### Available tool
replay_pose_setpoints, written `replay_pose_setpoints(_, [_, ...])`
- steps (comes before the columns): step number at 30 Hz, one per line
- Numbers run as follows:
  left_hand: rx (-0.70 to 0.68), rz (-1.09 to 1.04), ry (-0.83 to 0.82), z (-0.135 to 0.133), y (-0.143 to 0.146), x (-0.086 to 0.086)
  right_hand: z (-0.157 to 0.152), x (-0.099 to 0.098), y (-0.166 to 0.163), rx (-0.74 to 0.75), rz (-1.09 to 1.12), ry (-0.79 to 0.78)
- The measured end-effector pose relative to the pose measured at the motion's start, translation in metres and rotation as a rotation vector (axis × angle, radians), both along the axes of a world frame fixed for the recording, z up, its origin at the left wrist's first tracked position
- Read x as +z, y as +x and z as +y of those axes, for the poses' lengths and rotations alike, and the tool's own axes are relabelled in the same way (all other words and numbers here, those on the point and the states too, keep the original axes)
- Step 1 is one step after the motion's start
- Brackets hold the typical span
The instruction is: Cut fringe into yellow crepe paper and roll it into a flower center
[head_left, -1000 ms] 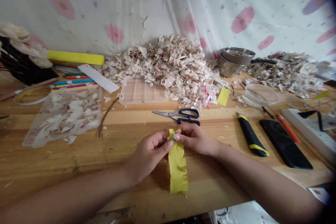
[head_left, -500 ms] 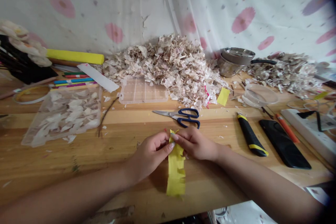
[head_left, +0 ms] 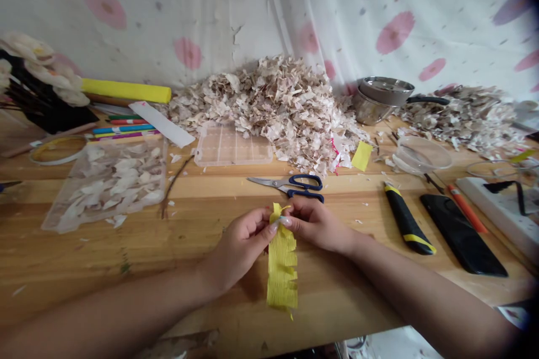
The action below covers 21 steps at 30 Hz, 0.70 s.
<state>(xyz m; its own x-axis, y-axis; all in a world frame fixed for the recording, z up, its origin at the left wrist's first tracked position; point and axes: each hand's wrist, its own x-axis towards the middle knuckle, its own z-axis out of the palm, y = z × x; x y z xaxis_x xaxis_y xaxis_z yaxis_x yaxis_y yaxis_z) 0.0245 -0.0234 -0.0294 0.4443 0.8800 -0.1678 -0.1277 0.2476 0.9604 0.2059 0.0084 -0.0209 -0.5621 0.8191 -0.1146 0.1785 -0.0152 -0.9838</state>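
A strip of yellow crepe paper [head_left: 281, 275] hangs down over the front of the table, with short cuts along its right edge. My left hand [head_left: 246, 235] pinches the strip's upper left side between thumb and fingers. From the right, my right hand [head_left: 318, 224] grips the top of the same strip, its thumb tip meeting the left thumb. A narrow twisted bit of the yellow paper sticks up between the fingertips. Just beyond my hands lies a pair of scissors with dark blue handles [head_left: 305, 182], blades pointing left.
A heap of pale petal-like scraps [head_left: 290, 106] spreads along the back. At left sits a clear plastic tray [head_left: 48, 216] holding white pieces. To the right lie a black-and-yellow utility knife [head_left: 406, 219], a black phone [head_left: 463, 235] and a white power strip [head_left: 501, 213].
Both hands stay on the yellow strip while their fingertips shift slightly at its top. The surroundings appear a little further right as the camera view has turned.
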Motion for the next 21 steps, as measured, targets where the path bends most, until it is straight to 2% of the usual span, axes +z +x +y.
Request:
replay_pose_setpoints(6, [-0.015, 0.028, 0.054, 0.0014, -0.0014, -0.0042, 0.0, 0.002, -0.0018, -0.006, 0.003, -0.035])
replay_pose_setpoints(12, [-0.042, 0.077, 0.085, 0.0018, -0.0023, -0.0046, 0.0015, -0.0029, 0.0021, 0.007, -0.106, 0.071])
replay_pose_setpoints(18, [-0.039, 0.056, 0.074, 0.0019, -0.0006, -0.0033, 0.0011, 0.0011, 0.0025, 0.025, -0.037, -0.092])
replay_pose_setpoints(21, [-0.08, 0.036, 0.075, 0.0007, -0.0003, -0.0022, 0.0014, 0.0005, 0.003, 0.064, 0.0, -0.107])
